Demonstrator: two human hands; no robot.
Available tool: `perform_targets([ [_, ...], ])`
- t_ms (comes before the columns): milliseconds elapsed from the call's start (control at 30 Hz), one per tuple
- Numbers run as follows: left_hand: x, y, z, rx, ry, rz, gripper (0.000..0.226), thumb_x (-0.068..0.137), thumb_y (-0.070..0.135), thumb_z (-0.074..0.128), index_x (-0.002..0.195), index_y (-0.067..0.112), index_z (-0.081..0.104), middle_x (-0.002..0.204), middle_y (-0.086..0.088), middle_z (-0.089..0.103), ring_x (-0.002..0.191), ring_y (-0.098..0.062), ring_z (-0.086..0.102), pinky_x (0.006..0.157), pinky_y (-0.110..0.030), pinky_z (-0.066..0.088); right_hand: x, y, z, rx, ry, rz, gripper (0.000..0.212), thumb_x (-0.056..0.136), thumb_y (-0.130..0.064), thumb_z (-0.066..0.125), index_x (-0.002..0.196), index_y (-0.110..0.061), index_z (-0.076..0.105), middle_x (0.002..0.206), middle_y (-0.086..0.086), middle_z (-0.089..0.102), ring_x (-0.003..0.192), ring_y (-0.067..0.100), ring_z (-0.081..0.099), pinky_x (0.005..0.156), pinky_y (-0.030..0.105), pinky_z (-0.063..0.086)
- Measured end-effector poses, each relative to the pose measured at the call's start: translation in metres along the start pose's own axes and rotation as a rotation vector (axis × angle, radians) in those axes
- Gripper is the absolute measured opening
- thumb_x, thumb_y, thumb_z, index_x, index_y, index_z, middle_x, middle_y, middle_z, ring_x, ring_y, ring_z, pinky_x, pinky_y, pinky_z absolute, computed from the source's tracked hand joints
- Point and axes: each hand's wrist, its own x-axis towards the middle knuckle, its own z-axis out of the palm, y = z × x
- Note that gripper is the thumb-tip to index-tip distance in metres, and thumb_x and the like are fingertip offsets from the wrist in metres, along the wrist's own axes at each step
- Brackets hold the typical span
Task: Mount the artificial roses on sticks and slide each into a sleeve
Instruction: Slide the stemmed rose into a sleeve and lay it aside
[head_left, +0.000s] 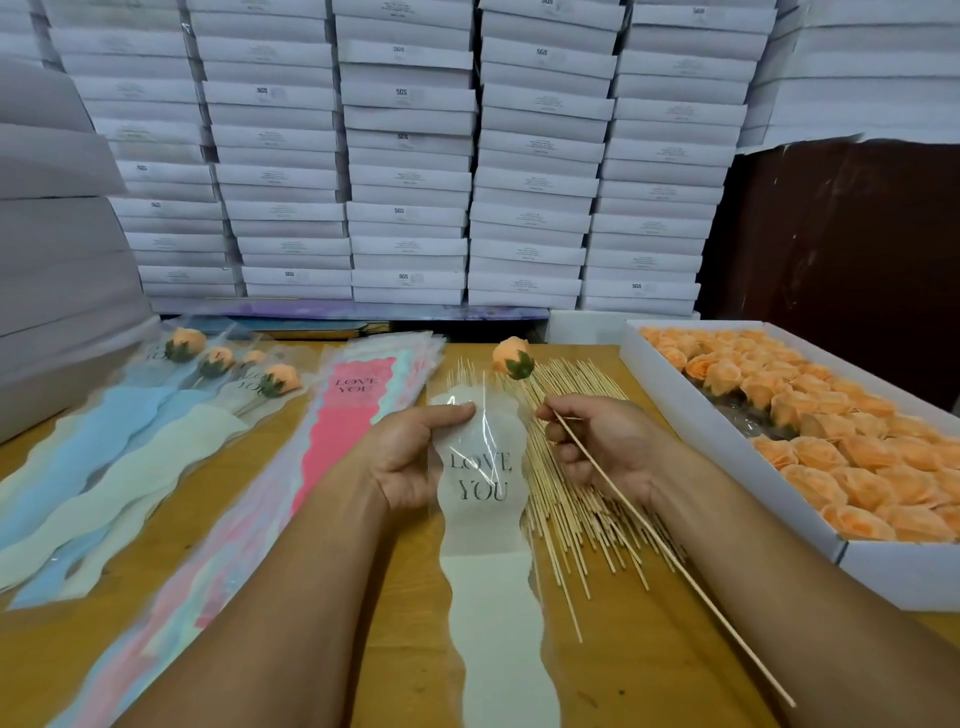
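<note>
My right hand (597, 447) pinches a thin wooden stick (670, 556) with an orange rose (511, 358) mounted on its far end. The stick slants from the rose back toward the lower right. My left hand (415, 457) holds the top of a cream "LOVE YOU" sleeve (488, 571) that hangs toward me; the clear film at its mouth is lifted. The rose sits just beyond the sleeve's top edge, outside it.
A pile of loose sticks (566, 493) lies on the wooden table (260, 519) under my right hand. A white box of orange roses (831, 441) stands at right. A stack of empty sleeves (343, 415) and several finished sleeved roses (218, 374) lie at left. Stacked white boxes (410, 156) form the back wall.
</note>
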Motion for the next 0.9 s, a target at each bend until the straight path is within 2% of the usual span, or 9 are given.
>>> perform_targets([
  [100,-0.002,-0.004,-0.003,0.068,-0.035,-0.031,0.034,0.081,0.009,0.069,0.113,-0.003,0.066,0.102,-0.024,0.072,0.083,-0.036,0.073,0.071,-0.05,0.06,-0.001,-0.004,-0.003,0.034,-0.015,-0.007,0.017,0.101,-0.027,0.056,0.092,-0.013,0.062,0.063,0.001,0.058,0.04,0.006,0.032,0.03,0.017,0.023],
  [167,-0.004,-0.008,-0.003,0.11,-0.06,-0.055,0.031,0.078,0.007,0.073,0.106,-0.003,0.07,0.102,-0.023,0.072,0.085,-0.036,0.073,0.079,-0.053,0.059,-0.003,-0.007,-0.005,0.043,0.007,-0.011,0.016,0.101,-0.028,0.056,0.095,-0.014,0.061,0.061,0.002,0.059,0.037,0.005,0.03,0.028,0.017,0.021],
  [267,-0.007,-0.01,-0.001,0.151,-0.096,-0.092,0.033,0.075,0.006,0.077,0.106,-0.004,0.072,0.103,-0.023,0.072,0.088,-0.036,0.072,0.084,-0.053,0.058,0.0,-0.013,-0.005,0.03,0.071,-0.005,0.015,0.103,-0.027,0.053,0.099,-0.014,0.06,0.052,-0.003,0.047,0.035,0.005,0.027,0.028,0.017,0.019],
  [333,-0.009,-0.01,0.001,0.165,-0.115,-0.094,0.042,0.076,0.005,0.076,0.115,-0.007,0.067,0.11,-0.025,0.069,0.097,-0.038,0.07,0.091,-0.054,0.055,0.006,-0.021,-0.007,0.015,0.103,0.01,0.013,0.104,-0.021,0.048,0.102,-0.014,0.059,0.05,-0.005,0.042,0.036,0.005,0.024,0.028,0.017,0.017],
  [433,-0.01,-0.008,-0.001,0.214,-0.101,-0.073,0.06,0.078,0.008,0.074,0.133,-0.009,0.056,0.131,-0.028,0.057,0.121,-0.042,0.053,0.112,-0.062,0.035,0.019,-0.037,-0.01,0.061,0.073,0.082,0.018,0.102,-0.012,0.04,0.102,-0.01,0.058,0.051,-0.004,0.042,0.037,0.004,0.024,0.029,0.016,0.017],
  [533,-0.01,-0.008,-0.001,0.215,-0.117,-0.078,0.065,0.077,0.009,0.075,0.137,-0.008,0.053,0.132,-0.027,0.054,0.122,-0.041,0.049,0.116,-0.063,0.028,0.038,-0.048,-0.014,0.131,0.039,0.133,0.024,0.1,-0.009,0.037,0.104,-0.005,0.06,0.054,-0.004,0.045,0.039,0.003,0.028,0.03,0.015,0.021],
  [733,-0.01,-0.009,0.0,0.176,-0.153,-0.105,0.058,0.078,0.008,0.073,0.131,-0.008,0.057,0.125,-0.026,0.06,0.114,-0.041,0.057,0.111,-0.061,0.036,0.068,-0.063,-0.015,0.263,0.029,0.164,0.016,0.104,-0.008,0.04,0.109,-0.01,0.055,0.056,-0.002,0.053,0.033,0.001,0.036,0.026,0.012,0.025],
  [833,-0.011,-0.009,0.002,0.13,-0.263,-0.143,0.034,0.082,0.008,0.07,0.113,-0.004,0.066,0.105,-0.022,0.067,0.089,-0.034,0.07,0.088,-0.049,0.056,0.076,-0.065,-0.012,0.264,0.02,0.164,0.012,0.107,-0.012,0.042,0.11,-0.014,0.053,0.054,-0.002,0.053,0.03,0.001,0.037,0.026,0.012,0.025],
  [900,-0.011,-0.009,0.003,0.113,-0.308,-0.157,0.034,0.073,0.006,0.077,0.104,-0.005,0.07,0.098,-0.022,0.07,0.083,-0.033,0.073,0.079,-0.046,0.059,0.079,-0.067,-0.012,0.239,0.013,0.166,0.014,0.106,-0.012,0.044,0.117,-0.013,0.053,0.053,-0.003,0.051,0.03,0.002,0.036,0.026,0.011,0.024],
])
